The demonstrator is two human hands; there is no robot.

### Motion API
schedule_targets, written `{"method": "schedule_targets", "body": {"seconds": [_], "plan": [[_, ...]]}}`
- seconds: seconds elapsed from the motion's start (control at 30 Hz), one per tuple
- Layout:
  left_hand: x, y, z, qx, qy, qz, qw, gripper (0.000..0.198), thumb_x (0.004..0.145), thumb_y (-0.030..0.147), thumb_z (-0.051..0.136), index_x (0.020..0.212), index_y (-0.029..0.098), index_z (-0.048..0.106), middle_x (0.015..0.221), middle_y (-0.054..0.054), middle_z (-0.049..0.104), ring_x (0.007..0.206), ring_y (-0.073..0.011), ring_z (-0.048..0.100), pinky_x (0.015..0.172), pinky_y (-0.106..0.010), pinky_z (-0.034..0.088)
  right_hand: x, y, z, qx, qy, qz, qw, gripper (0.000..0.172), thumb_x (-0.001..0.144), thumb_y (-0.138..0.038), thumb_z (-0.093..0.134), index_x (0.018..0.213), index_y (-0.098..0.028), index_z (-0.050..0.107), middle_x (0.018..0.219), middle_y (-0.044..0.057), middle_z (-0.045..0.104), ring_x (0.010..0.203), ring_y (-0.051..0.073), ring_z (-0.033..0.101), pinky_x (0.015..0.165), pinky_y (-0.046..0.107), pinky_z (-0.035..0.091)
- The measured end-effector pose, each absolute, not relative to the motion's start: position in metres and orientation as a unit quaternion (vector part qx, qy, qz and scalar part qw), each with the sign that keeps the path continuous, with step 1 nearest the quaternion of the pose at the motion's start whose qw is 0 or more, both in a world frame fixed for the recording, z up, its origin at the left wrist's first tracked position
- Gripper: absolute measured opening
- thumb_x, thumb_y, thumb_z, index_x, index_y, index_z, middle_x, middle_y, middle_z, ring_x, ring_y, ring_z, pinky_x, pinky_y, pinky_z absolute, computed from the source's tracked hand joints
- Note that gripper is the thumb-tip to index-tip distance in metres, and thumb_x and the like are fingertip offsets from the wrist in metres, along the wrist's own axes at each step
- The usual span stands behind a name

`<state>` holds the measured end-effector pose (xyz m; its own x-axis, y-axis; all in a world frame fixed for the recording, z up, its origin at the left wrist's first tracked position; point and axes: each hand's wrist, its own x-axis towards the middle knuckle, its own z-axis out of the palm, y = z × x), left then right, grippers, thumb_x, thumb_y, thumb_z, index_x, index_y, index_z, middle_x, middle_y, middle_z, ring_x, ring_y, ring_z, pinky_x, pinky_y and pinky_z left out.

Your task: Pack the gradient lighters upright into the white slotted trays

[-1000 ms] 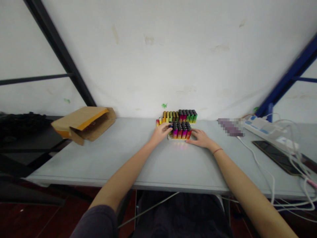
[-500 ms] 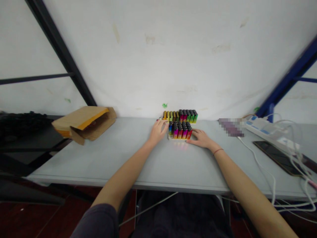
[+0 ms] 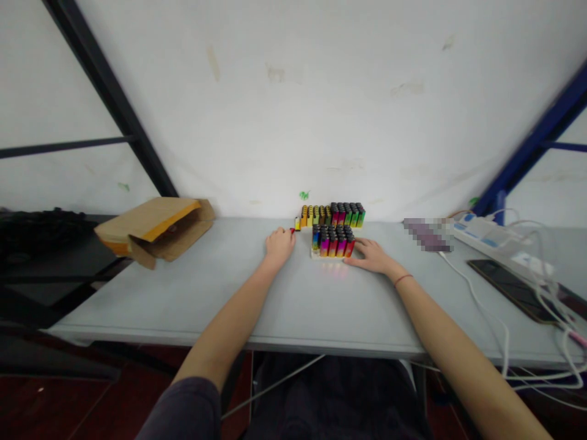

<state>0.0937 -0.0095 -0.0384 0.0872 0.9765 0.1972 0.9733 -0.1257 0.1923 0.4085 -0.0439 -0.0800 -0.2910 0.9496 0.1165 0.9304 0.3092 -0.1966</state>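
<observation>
Beside the left end of the lighters, my left hand (image 3: pixel 280 245) rests on the table with curled fingers. A small red object (image 3: pixel 292 230) shows at its fingertips, mostly hidden. A yellow lighter (image 3: pixel 298 224) stands just beyond it. My right hand (image 3: pixel 372 255) holds the right end of a pale tray (image 3: pixel 315 254), thumb at the front corner and fingers along the side. Upright in this tray are several black-topped lighters (image 3: pixel 333 244), pink, red and blue, with a gap at the front left. Behind stand yellow lighters (image 3: pixel 316 215) and a block of pink and green lighters (image 3: pixel 348 214).
An opened cardboard package (image 3: pixel 153 226) lies at the table's left. On the right are a power strip (image 3: pixel 495 244), a dark phone (image 3: pixel 511 290), a blurred-out purple item (image 3: pixel 428 237) and tangled white cables (image 3: pixel 477 293). A white wall (image 3: pixel 293 134) borders the table's back.
My left hand has drawn left and slightly toward me, away from the front tray, uncovering the yellow lighter. My right hand and the tray stay in place.
</observation>
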Motion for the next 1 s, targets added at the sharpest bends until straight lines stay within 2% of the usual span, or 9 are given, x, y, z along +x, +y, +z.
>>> {"method": "schedule_targets", "body": {"seconds": [0.17, 0.27, 0.37, 0.5, 0.6, 0.7, 0.77, 0.9, 1.0], "plan": [[0.084, -0.006, -0.035, 0.719, 0.680, 0.143, 0.019, 0.038, 0.103, 0.035, 0.047, 0.126, 0.013, 0.068, 0.127, -0.022, 0.070, 0.120, -0.0345, 0.067, 0.096, -0.042, 0.052, 0.407, -0.045, -0.079, -0.589, -0.800, 0.047, 0.103, 0.084, 0.092, -0.080, 0.055, 0.150, -0.019, 0.061, 0.160, 0.017, 0.053, 0.148, 0.040, 0.047, 0.123, 0.052, 0.036], [0.078, -0.001, -0.038, 0.715, 0.685, 0.134, 0.036, 0.036, 0.102, 0.034, 0.047, 0.117, 0.013, 0.072, 0.125, -0.023, 0.070, 0.118, -0.0357, 0.068, 0.095, -0.042, 0.052, 0.406, -0.045, -0.079, -0.590, -0.799, 0.047, 0.105, 0.084, 0.091, -0.081, 0.055, 0.149, -0.020, 0.061, 0.160, 0.017, 0.053, 0.148, 0.041, 0.047, 0.123, 0.053, 0.035], [0.075, 0.002, -0.041, 0.710, 0.677, 0.180, 0.067, 0.024, 0.098, 0.024, 0.053, 0.114, 0.017, 0.069, 0.122, -0.020, 0.071, 0.115, -0.0312, 0.069, 0.095, -0.036, 0.051, 0.405, -0.046, -0.078, -0.590, -0.799, 0.047, 0.109, 0.084, 0.091, -0.080, 0.055, 0.148, -0.019, 0.062, 0.160, 0.017, 0.053, 0.148, 0.041, 0.047, 0.123, 0.054, 0.036], [0.075, 0.006, -0.044, 0.660, 0.636, 0.354, 0.187, 0.023, 0.091, 0.012, 0.060, 0.111, 0.022, 0.059, 0.093, -0.008, 0.072, 0.090, -0.0245, 0.071, 0.085, -0.031, 0.049, 0.405, -0.046, -0.077, -0.585, -0.802, 0.047, 0.110, 0.084, 0.092, -0.081, 0.053, 0.148, -0.020, 0.062, 0.159, 0.018, 0.053, 0.147, 0.041, 0.047, 0.122, 0.054, 0.037], [0.083, 0.011, -0.047, 0.588, 0.594, 0.459, 0.300, 0.024, 0.088, 0.010, 0.064, 0.104, 0.023, 0.053, 0.072, 0.003, 0.062, 0.066, -0.0178, 0.061, 0.073, -0.026, 0.045, 0.405, -0.046, -0.077, -0.585, -0.803, 0.047, 0.105, 0.086, 0.092, -0.082, 0.051, 0.149, -0.018, 0.061, 0.160, 0.019, 0.052, 0.149, 0.040, 0.046, 0.123, 0.053, 0.036], [0.095, 0.010, -0.046, 0.522, 0.557, 0.505, 0.403, 0.014, 0.090, 0.016, 0.064, 0.095, 0.022, 0.052, 0.068, 0.006, 0.057, 0.055, -0.0118, 0.052, 0.061, -0.021, 0.041, 0.405, -0.047, -0.077, -0.590, -0.800, 0.044, 0.102, 0.086, 0.093, -0.081, 0.051, 0.149, -0.017, 0.060, 0.160, 0.019, 0.052, 0.149, 0.039, 0.046, 0.124, 0.052, 0.035], [0.104, 0.005, -0.044, 0.493, 0.517, 0.523, 0.465, 0.011, 0.094, 0.024, 0.064, 0.092, 0.021, 0.054, 0.072, 0.004, 0.059, 0.052, -0.0092, 0.051, 0.056, -0.020, 0.040, 0.404, -0.047, -0.077, -0.592, -0.798, 0.043, 0.102, 0.086, 0.092, -0.081, 0.052, 0.148, -0.016, 0.061, 0.160, 0.019, 0.052, 0.149, 0.039, 0.046, 0.124, 0.052, 0.035], [0.115, -0.007, -0.037, 0.455, 0.447, 0.553, 0.536, 0.020, 0.096, 0.037, 0.066, 0.100, 0.023, 0.053, 0.074, 0.006, 0.061, 0.050, -0.0072, 0.055, 0.055, -0.019, 0.044, 0.404, -0.046, -0.078, -0.586, -0.802, 0.042, 0.106, 0.084, 0.092, -0.081, 0.053, 0.148, -0.018, 0.061, 0.160, 0.018, 0.053, 0.149, 0.038, 0.047, 0.123, 0.051, 0.036], [0.116, -0.011, -0.035, 0.424, 0.440, 0.544, 0.575, 0.029, 0.096, 0.049, 0.065, 0.099, 0.025, 0.050, 0.061, 0.011, 0.049, 0.040, -0.0059, 0.043, 0.047, -0.017, 0.036, 0.405, -0.046, -0.079, -0.586, -0.802, 0.041, 0.105, 0.084, 0.093, -0.080, 0.052, 0.148, -0.018, 0.061, 0.159, 0.018, 0.053, 0.149, 0.038, 0.047, 0.124, 0.050, 0.035]]}}
